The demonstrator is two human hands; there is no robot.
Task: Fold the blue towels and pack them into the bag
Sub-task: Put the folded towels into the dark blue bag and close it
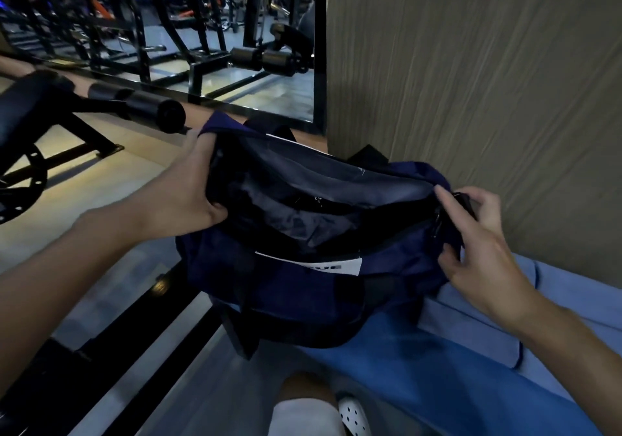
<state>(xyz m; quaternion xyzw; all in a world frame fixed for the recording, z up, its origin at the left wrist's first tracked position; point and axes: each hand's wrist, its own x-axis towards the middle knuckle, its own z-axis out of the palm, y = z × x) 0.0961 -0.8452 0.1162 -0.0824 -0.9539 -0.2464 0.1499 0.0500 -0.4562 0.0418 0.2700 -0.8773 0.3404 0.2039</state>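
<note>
Navy bag (pixel 303 294) hangs open between my hands, its mouth wide, dark lining (pixel 323 173) slack inside, a white label (pixel 350 265) on the near side and black straps (pixel 378 289) below. My left hand (pixel 188 193) grips the left rim, thumb inside; my right hand (pixel 478 243) pinches the right end. Light blue towels (pixel 471 344) lie beneath it

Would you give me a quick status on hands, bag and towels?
Left hand grips bag rim, right hand pinches other end. Bag open. Towels lie under bag.
</note>
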